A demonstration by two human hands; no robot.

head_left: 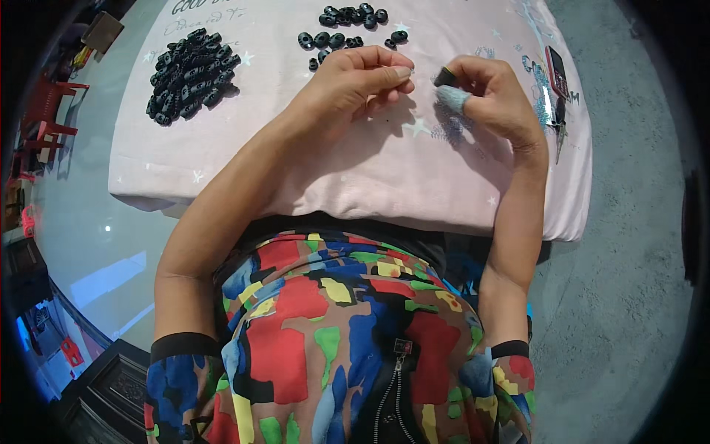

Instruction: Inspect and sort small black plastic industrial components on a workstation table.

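Note:
My left hand (355, 80) is over the table, thumb and index fingertip pressed together in a pinch. Whatever sits between those tips is too small to make out. Across a short gap, my right hand (492, 100) has its fingers curled and its thumb close to the index fingertip. A pale blue wrap (452, 98) covers that thumb, and a black cover (444, 77) caps the index finger. Anything pinched there is hidden. Just beyond my left hand lie loose small black plastic parts (337, 40), rounded with holes. A farther cluster of similar black parts (353, 15) lies behind them.
A large heap of black plastic pieces (191, 76) lies on the table's left. The pale pink tablecloth (244, 170) hangs over the near edge. At the right edge are a mobile phone (557, 72) and keys (560, 129). Red chairs (52, 111) stand on the floor at left.

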